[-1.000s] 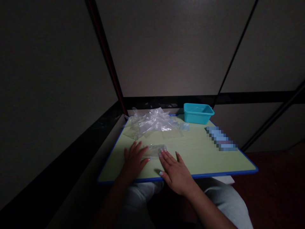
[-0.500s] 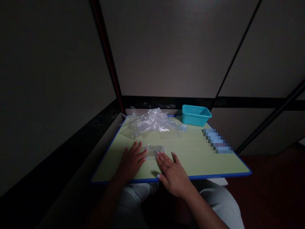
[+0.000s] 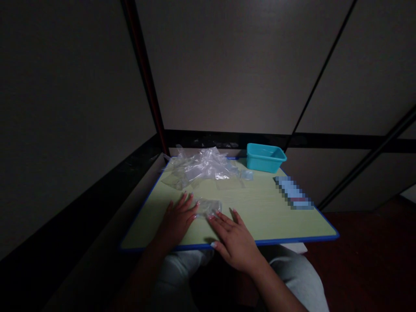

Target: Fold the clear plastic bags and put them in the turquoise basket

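A small clear plastic bag (image 3: pixel 208 206) lies flat on the pale green tabletop (image 3: pixel 263 216), between my two hands. My left hand (image 3: pixel 177 219) rests with spread fingers, its fingertips at the left edge of the bag. My right hand (image 3: pixel 232 236) is stretched out too, fingertips touching the bag's lower right edge and thumb near the front of the table. Neither hand grips anything. Whether something thin lies inside the bag I cannot tell.
A heap of crumpled clear plastic bags (image 3: pixel 208 164) covers the back left of the table. A small clear packet (image 3: pixel 246 174) lies beside a turquoise basket (image 3: pixel 264 160) at the back right. A blurred-out bluish object (image 3: pixel 294 193) lies near the right edge.
My right fingertips have slid slightly left and toward me along the bag. The bag looks more spread out than before. My left hand has hardly moved.
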Motion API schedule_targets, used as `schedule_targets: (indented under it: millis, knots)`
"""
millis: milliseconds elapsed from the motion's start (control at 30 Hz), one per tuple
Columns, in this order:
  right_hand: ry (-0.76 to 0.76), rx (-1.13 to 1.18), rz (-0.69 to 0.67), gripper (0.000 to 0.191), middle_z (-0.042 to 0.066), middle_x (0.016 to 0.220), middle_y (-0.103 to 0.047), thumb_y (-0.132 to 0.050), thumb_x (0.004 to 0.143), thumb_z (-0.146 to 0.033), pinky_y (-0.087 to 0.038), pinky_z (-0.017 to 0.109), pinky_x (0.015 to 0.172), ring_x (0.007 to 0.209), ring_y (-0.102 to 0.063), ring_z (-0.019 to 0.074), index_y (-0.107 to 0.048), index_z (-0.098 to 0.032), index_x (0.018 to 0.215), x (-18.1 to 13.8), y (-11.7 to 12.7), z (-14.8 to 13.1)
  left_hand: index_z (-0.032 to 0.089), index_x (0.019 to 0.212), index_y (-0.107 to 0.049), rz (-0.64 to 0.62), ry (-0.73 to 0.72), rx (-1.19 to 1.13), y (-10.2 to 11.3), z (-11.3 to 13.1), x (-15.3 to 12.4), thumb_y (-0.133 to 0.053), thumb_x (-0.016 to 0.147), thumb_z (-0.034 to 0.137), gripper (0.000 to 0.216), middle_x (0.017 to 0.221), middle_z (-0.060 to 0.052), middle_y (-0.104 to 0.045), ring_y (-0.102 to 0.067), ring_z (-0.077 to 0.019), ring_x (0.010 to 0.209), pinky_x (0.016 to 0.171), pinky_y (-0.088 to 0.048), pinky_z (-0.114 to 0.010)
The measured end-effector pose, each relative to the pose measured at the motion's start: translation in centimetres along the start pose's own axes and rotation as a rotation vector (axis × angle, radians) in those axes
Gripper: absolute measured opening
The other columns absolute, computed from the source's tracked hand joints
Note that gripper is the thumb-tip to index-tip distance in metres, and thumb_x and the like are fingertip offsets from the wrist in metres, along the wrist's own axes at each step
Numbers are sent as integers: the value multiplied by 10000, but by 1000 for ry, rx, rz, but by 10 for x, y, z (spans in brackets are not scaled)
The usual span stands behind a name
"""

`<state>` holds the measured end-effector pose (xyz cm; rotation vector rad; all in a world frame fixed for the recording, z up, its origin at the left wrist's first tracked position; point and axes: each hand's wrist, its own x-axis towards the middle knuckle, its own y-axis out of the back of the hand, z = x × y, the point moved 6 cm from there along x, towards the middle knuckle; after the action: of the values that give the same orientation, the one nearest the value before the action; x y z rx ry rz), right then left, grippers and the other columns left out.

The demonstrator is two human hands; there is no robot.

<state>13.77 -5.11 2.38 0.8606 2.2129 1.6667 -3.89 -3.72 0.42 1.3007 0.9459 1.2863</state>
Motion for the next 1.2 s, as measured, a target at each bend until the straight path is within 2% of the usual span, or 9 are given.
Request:
schedule_targets:
  millis: [233, 400, 467, 567, 667, 867, 1033, 1200]
  knots:
    - [56, 26, 26, 517, 61, 1370, -457, -319, 927, -466, 15, 445, 1108, 1324, -298, 183, -355, -215, 1377, -4, 2, -4, 248, 1308, -464, 53, -56, -28, -1, 1, 0, -430, 891, 266, 419, 1421, -67, -382, -239, -275, 1351, 1029, -237, -553]
    - [65, 29, 69, 493, 71, 1350, -482, -368, 918, -432, -20, 443, 1106, 1281, -367, 182, -371, -216, 1361, -4, -1, -5, 241, 1359, -385, 73, -125, -69, 5, 27, 12, -405, 904, 279, 457, 1422, -58, -382, -241, -241, 1353, 1074, -160, -530]
    - [60, 24, 81, 478, 79, 1335, -497, -395, 907, -425, -51, 445, 1103, 1258, -394, 190, -402, -217, 1338, -3, -2, -4, 262, 1384, -333, 23, -204, -109, 8, 46, 19, -379, 918, 276, 469, 1439, -35, -351, -233, -218, 1357, 1084, -160, -506]
    - [36, 0, 82, 441, 94, 1291, -533, -431, 885, -439, -99, 452, 1094, 1221, -430, 206, -484, -212, 1259, -3, -3, -2, 306, 1424, -206, -91, -417, -216, 10, 71, 22, -316, 948, 294, 488, 1463, -8, -301, -262, -168, 1347, 1104, -152, -451]
    - [38, -8, 64, 464, 96, 1300, -523, -446, 871, -465, -117, 451, 1093, 1236, -412, 208, -477, -209, 1257, -3, -3, -2, 303, 1437, -140, -126, -502, -272, 13, 73, 19, -303, 954, 293, 510, 1467, -12, -293, -288, -164, 1336, 1117, -107, -454]
    - [35, 16, 54, 508, 86, 1357, -469, -420, 883, -479, -129, 468, 1086, 1272, -371, 206, -411, -218, 1318, -3, -4, -1, 284, 1415, -255, -122, -523, -221, 12, 56, 11, -334, 940, 349, 486, 1447, -26, -342, -269, -226, 1343, 1108, -73, -497]
    - [23, 29, 62, 496, 95, 1336, -490, -456, 866, -473, -142, 470, 1082, 1262, -384, 216, -459, -200, 1279, -2, -5, -1, 279, 1392, -314, -158, -529, -191, 14, 61, 14, -309, 948, 361, 452, 1429, -12, -378, -235, -226, 1356, 1105, -72, -489]
    - [35, 47, 63, 524, 90, 1353, -475, -466, 866, -458, -118, 472, 1089, 1282, -361, 208, -412, -201, 1320, -3, -5, -1, 286, 1370, -356, -173, -493, -179, 12, 62, 20, -288, 953, 333, 426, 1413, -12, -404, -235, -218, 1357, 1097, -91, -485]
